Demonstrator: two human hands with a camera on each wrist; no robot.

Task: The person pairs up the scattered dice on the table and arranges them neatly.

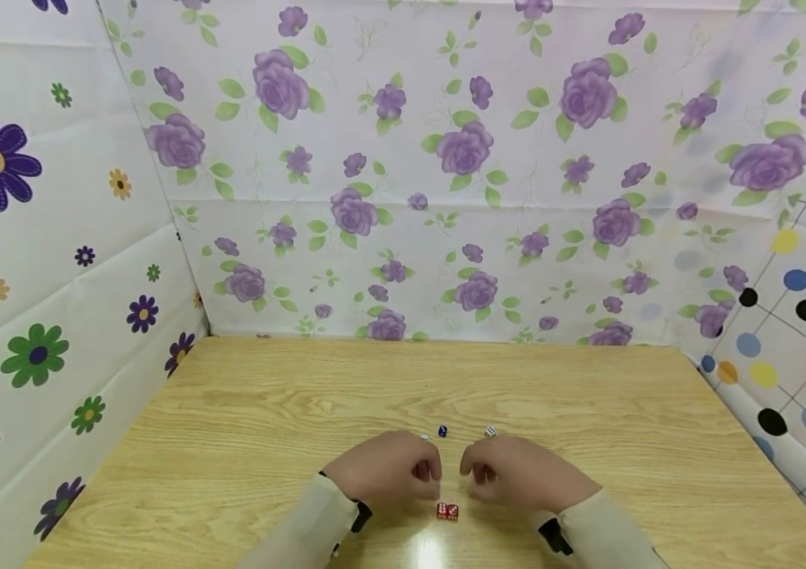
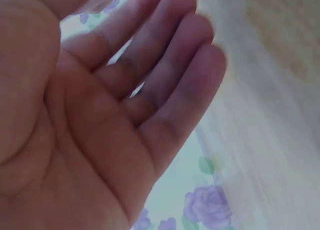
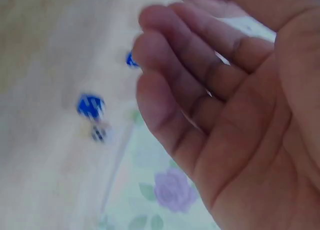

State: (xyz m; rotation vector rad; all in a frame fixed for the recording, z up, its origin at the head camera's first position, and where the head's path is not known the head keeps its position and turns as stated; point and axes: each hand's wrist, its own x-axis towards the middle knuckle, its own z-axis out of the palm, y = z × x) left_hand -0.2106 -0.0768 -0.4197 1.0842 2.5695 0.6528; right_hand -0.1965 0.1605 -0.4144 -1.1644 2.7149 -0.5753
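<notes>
Two red dice (image 1: 447, 511) lie side by side on the wooden table, just on the near side of the gap between my hands. My left hand (image 1: 392, 472) is close over the table to their left, its fingers loosely bent. Mirroring it on the right is my right hand (image 1: 520, 474). Both wrist views show a bare palm with nothing held. Beyond the hands are a dark blue die (image 1: 442, 431) and a white die (image 1: 491, 431). Another white die (image 1: 424, 437) peeks out behind the left hand, mostly hidden. The right wrist view shows a blue die (image 3: 90, 106) touching or overlapping a white die (image 3: 99, 133).
The light wood table (image 1: 268, 395) runs back to a white cloth with purple roses (image 1: 463, 150). A cloth with daisies (image 1: 36, 356) walls the left side, and a dotted cloth (image 1: 794, 332) the right. In the right wrist view, a second blue die (image 3: 132, 59) shows beside the fingertips.
</notes>
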